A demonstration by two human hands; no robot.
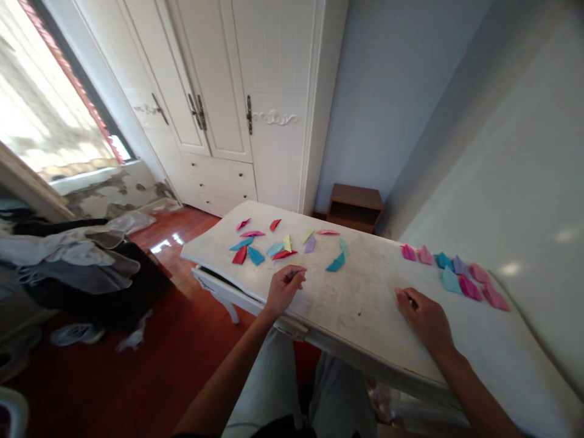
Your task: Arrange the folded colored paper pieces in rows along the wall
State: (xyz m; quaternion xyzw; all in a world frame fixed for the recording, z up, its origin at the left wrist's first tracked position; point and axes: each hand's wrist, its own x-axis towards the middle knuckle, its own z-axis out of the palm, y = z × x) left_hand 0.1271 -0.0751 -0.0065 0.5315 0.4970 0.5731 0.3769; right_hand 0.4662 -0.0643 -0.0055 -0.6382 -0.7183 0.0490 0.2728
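My left hand (285,288) rests by the table's front edge, its fingers loosely curled in; I make out nothing held, only a dark gap between thumb and fingers. Just beyond it lie several folded paper boats, with a red one (285,255) nearest and a blue one (336,262) further right. On the right half of the table, my right hand (425,319) lies in a loose fist with nothing visible in it. Past that hand stand more folded paper pieces, such as a mint one (450,280) and a magenta one (470,288), grouped in two rows.
The white table (347,328) has a slightly pulled-out drawer (228,283) at front left. A white wardrobe (278,79) and a brown wooden cabinet (356,196) stand behind. Along the right runs a wall (515,182). Clothes (77,261) are heaped at left.
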